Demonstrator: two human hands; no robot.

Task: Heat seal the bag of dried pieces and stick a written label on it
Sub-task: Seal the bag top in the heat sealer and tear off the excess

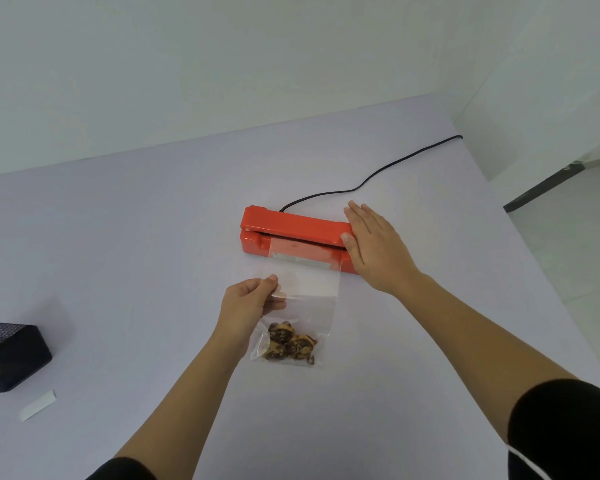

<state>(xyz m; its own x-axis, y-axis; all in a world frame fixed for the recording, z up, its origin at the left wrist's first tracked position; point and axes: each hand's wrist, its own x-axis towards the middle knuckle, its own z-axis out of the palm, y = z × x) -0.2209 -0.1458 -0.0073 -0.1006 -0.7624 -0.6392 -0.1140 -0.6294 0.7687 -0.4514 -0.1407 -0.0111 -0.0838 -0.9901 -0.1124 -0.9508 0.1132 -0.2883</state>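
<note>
An orange heat sealer (284, 225) lies across the middle of the table. A clear plastic bag (309, 289) stretches from its jaw toward me, with its open end tucked between the sealer's arm and base. Brown dried pieces (291, 342) are bunched at the bag's near end. My left hand (250, 306) pinches the bag's left edge between thumb and fingers. My right hand (374, 247) lies flat, fingers together, on the right end of the sealer's arm, which is down on the bag.
The sealer's black cord (378, 174) trails to the table's far right edge. A black mesh box (7, 358) stands at the left edge, with a white paper label strip (37, 405) in front of it. The table drops off to the floor on the right.
</note>
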